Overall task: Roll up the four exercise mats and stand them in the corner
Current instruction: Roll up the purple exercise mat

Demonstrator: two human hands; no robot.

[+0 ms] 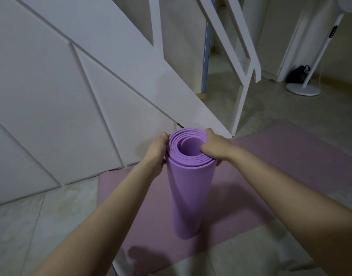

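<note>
Purple rolled mat [186, 196] stands upright, lower end on a pink mat [270, 166] that lies flat on the tiled floor [51, 216].

- Both forearms reach in from below.
- Left hand [156, 152] is wrapped round the outer wall of the roll near its top.
- Right hand [215, 146] is hooked over the top rim, with fingers curled into the coils.
- Top end shows loose, uneven turns with gaps between layers.
- White panelled stair wall [51, 96] is just behind the roll. Further off are a stand fan [303, 89] and a black bag [297, 73].

Risks, judged:
- If either grip eases, the slack coil may spring open.
- The foam underfoot is soft, so the roll may tip once released.
- The pink mat is not yet rolled.
</note>
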